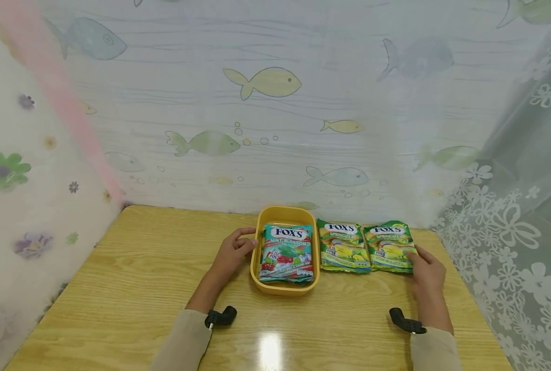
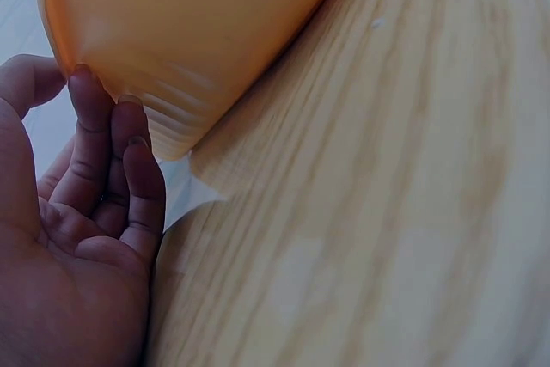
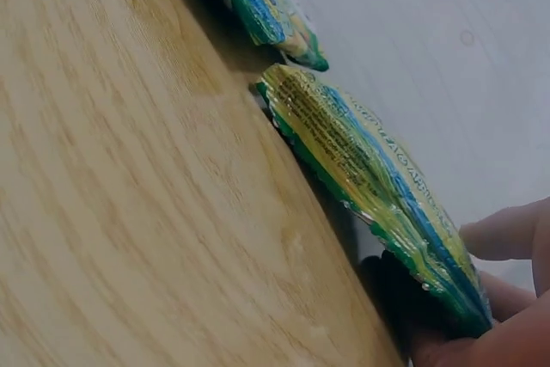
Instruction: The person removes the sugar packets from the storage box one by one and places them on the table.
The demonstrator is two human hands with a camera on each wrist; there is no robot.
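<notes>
A yellow plastic tub [image 1: 285,291] stands on the table with Mint Blossom candy bags [image 1: 286,252] lying in it, one on top of another. My left hand [image 1: 232,253] pinches the tub's left rim. In the left wrist view, its thumb is at the edge and its fingers [image 2: 90,131] are against the outer wall. To the right of the tub, two green-and-yellow Spring Tea candy bags lie side by side, a nearer-to-tub bag [image 1: 345,250] and a right-hand bag [image 1: 390,248]. My right hand [image 1: 428,270] grips the right-hand bag by its right edge, thumb above and fingers beneath.
Everything is on a wooden table [image 1: 164,257]. A sheet with printed fish [image 1: 275,82] hangs right behind its back edge. On the right hangs a sheer curtain with white flowers [image 1: 535,278]. Each wrist wears a black camera mount.
</notes>
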